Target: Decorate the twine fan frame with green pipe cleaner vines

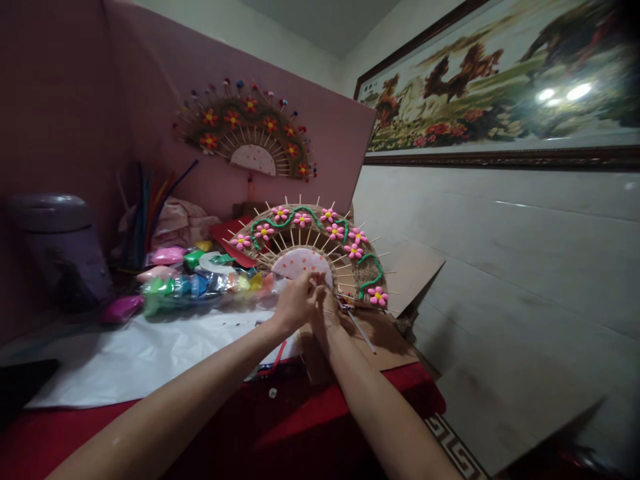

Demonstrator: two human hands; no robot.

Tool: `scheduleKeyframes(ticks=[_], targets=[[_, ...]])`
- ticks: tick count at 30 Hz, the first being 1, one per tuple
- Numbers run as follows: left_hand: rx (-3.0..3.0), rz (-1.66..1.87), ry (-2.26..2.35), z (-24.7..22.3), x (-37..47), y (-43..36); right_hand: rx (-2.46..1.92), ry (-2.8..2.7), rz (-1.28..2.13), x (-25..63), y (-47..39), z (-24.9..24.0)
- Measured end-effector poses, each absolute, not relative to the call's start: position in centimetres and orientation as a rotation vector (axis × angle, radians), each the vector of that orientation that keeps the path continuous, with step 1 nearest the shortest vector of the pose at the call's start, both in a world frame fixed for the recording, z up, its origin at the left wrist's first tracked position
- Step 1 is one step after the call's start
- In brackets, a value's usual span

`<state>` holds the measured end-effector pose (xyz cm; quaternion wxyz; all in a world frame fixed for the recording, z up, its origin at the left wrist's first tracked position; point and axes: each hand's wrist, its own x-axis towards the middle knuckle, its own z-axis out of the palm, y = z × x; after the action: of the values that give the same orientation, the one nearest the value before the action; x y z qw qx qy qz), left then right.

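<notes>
My left hand (294,305) and my right hand (326,311) meet in front of the lower edge of a decorative fan (367,270). Both have their fingers pinched closed; whatever is between them is too small or hidden to make out. The fan is a half ring wrapped in brown twine, with thin wooden sticks poking out. Pink flowers with yellow centres and wavy green strands decorate it. At its middle sits a white half-circle (299,261) with reddish dots, partly covered by my fingers. A pale narrow strip (362,331) lies just right of my right hand.
A similar fan (254,130) with red-orange flowers hangs on a pink panel (330,133). Colourful clay packets (170,287), pipe cleaners (145,220) and a lilac container (57,250) stand left. Cardboard (385,340) and white plastic sheeting (165,360) cover the red-clothed table (280,427).
</notes>
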<state>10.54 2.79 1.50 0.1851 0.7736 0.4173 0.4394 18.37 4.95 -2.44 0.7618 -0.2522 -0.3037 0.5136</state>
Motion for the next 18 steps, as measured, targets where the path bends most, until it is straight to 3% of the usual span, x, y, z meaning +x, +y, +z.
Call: scheduleKeyframes(ticks=[4, 10, 18], targets=[[2.509, 0.979, 1.505, 1.0, 10.3, 2.7, -0.593, -0.493, 1.154, 18.2, 4.8, -2.2], [2.738, 0.626, 1.469, -1.5, 8.4, 1.8, -0.381, -0.515, 0.99, 19.0, 4.5, -0.3], [2.482, 0.904, 1.597, -1.7, 8.0, 1.8, -0.545, -0.59, 0.508, 22.1, 5.1, 0.4]])
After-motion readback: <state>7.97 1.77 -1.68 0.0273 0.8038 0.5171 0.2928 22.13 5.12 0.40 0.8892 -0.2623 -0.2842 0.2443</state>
